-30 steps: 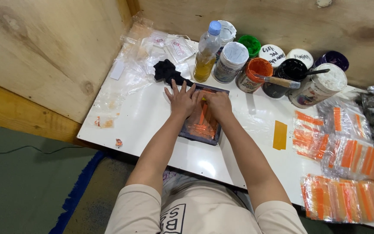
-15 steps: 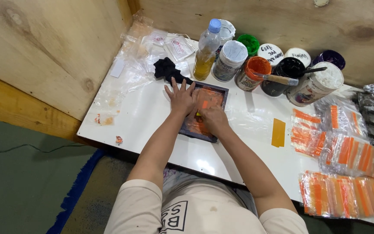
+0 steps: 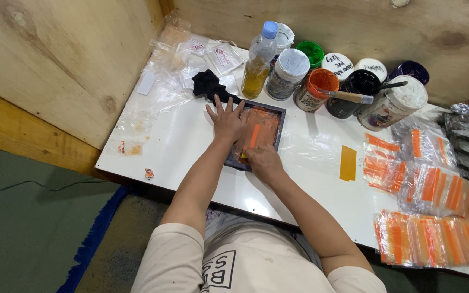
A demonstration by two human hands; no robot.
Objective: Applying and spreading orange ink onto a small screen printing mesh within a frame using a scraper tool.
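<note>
A small dark-framed printing screen (image 3: 280, 115) smeared with orange ink lies on the white table (image 3: 175, 144). My left hand (image 3: 228, 120) presses flat on the frame's left side, fingers spread and holding nothing. At the frame's near edge my right hand (image 3: 264, 161) is closed on a small yellowish scraper (image 3: 242, 156). Only the scraper's tip shows beside the fingers. A bright orange strip (image 3: 254, 135) shows through the screen between my hands.
Behind the frame stand a plastic bottle (image 3: 257, 62), several paint jars (image 3: 287, 73), an open orange jar (image 3: 316, 89) and a black pot (image 3: 354, 93). A black cloth (image 3: 208, 87) lies at the back left. A yellow card (image 3: 348, 163) and bags of orange strips (image 3: 435, 182) lie right. Wooden walls enclose the back and left.
My right hand has drawn back from the frame's far part to its near edge, toward my body. The left hand has stayed flat on the frame.
</note>
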